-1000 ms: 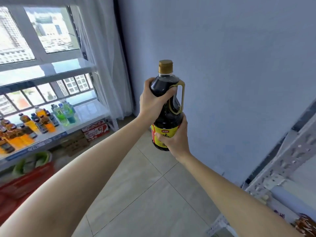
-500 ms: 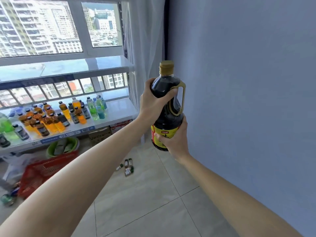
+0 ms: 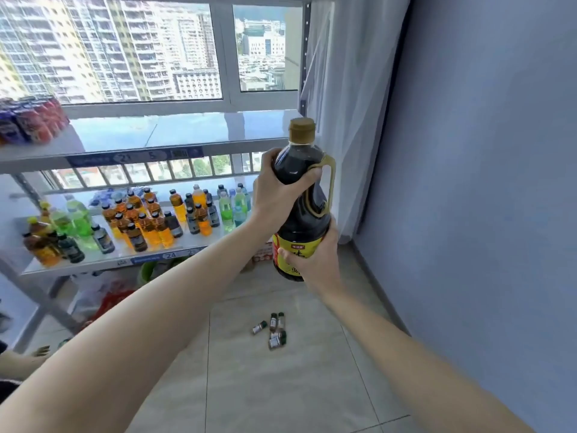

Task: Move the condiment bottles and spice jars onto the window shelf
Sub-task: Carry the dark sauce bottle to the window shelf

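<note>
Beyond the tiled floor, a window shelf is seen. Before its right end, a soy sauce bottle is gripped upright: neck by the left hand, base by the right hand.

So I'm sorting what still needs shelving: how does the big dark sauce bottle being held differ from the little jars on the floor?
The large dark sauce bottle with a gold cap and yellow label is held upright in the air by the left hand and right hand; the small green-capped glass jars sit loose on the tiled floor, some tipped over. The bottle is far bigger and has a side handle; the jars have none. Neither is on the shelf yet.
</note>
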